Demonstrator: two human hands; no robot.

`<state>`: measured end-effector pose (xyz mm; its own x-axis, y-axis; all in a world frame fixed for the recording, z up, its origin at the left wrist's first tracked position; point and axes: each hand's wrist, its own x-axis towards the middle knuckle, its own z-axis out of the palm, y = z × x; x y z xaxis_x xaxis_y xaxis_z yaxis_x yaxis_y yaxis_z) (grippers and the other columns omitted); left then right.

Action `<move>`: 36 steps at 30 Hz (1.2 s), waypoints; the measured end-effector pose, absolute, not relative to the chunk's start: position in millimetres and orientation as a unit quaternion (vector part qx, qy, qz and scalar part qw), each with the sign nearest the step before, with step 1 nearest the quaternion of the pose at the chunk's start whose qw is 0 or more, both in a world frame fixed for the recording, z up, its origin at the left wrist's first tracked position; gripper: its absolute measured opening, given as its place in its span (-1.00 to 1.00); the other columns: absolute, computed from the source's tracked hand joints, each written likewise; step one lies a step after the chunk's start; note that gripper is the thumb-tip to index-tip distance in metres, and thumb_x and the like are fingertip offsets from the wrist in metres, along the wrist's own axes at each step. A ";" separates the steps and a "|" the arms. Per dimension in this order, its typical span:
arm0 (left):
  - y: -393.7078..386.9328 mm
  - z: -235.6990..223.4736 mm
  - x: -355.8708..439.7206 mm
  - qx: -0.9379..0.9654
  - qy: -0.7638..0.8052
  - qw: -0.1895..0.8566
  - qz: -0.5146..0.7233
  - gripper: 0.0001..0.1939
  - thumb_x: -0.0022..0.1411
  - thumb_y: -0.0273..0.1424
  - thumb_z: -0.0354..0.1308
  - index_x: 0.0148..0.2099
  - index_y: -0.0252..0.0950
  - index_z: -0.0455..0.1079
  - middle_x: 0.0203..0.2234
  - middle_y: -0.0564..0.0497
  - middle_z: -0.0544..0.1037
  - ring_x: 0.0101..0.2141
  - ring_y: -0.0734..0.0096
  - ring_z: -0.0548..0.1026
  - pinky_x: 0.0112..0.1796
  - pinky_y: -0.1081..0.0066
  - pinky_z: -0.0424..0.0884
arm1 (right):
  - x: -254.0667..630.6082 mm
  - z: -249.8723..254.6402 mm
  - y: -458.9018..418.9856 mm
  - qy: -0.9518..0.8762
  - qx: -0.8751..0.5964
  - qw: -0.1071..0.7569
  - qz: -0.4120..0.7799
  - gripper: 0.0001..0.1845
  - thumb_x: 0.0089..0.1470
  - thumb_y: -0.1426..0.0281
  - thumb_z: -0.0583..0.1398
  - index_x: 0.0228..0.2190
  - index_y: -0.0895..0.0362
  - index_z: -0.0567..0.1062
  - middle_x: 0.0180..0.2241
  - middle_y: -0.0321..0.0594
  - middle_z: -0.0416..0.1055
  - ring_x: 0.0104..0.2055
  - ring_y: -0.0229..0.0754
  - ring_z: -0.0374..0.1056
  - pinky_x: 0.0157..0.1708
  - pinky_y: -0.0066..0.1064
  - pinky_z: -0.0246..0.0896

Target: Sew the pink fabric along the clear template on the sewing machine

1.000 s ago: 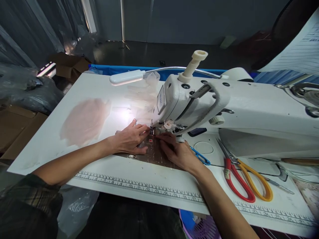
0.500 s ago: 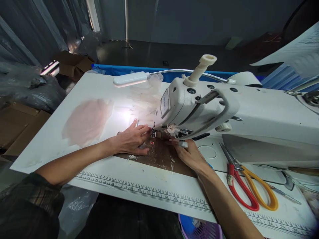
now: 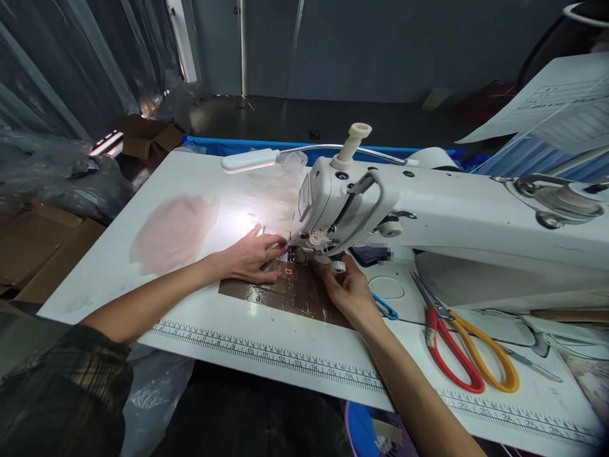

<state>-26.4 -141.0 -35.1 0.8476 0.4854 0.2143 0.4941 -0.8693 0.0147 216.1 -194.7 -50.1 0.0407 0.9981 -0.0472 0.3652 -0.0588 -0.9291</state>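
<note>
My left hand (image 3: 252, 257) lies with fingers spread beside the presser foot (image 3: 291, 255) of a white sewing machine (image 3: 328, 197). Its thumb rests on a brown, shiny sheet (image 3: 285, 295) taped to the machine bed, and its forefinger reaches the foot. To the right of the needle area is my right hand (image 3: 351, 292), its thumb and forefinger brought together close to the foot. Part of its fingers is hidden behind a ridged knob (image 3: 337, 266), and what they pinch cannot be made out. Pale sheer fabric (image 3: 271, 193) lies behind the left hand under the lamp light.
Red-and-yellow-handled scissors (image 3: 457, 343) and a small blue tool (image 3: 384, 307) lie on the right. Pink sheer pieces (image 3: 176, 231) rest on the left of the white table (image 3: 85, 273). A ruler strip (image 3: 266, 355) runs along the front edge. A lamp (image 3: 250, 160) hangs over the table.
The view has shifted, so the machine and scissors stand further left in the picture. Both hands stay by the presser foot. More of the small blue tool shows beside my right hand.
</note>
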 end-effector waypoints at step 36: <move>-87.1 -27.4 -7.2 -0.908 -0.374 0.035 -0.184 -0.61 0.31 -0.26 0.00 0.09 -0.35 0.35 0.08 -0.31 0.34 0.02 -0.10 0.35 -0.01 -0.03 0.25 | 221.6 -73.6 -191.2 -0.606 -0.621 0.394 0.304 -0.45 0.00 0.15 0.13 -0.01 0.17 0.37 -0.34 -0.10 0.54 -0.37 -0.02 0.48 -0.30 -0.19 0.41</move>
<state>-7.2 -87.1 -27.4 0.6517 0.6671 0.3609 0.6930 -0.7171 0.0744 221.6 -191.2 -73.6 0.0816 0.9915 0.1010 0.5124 0.0451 -0.8576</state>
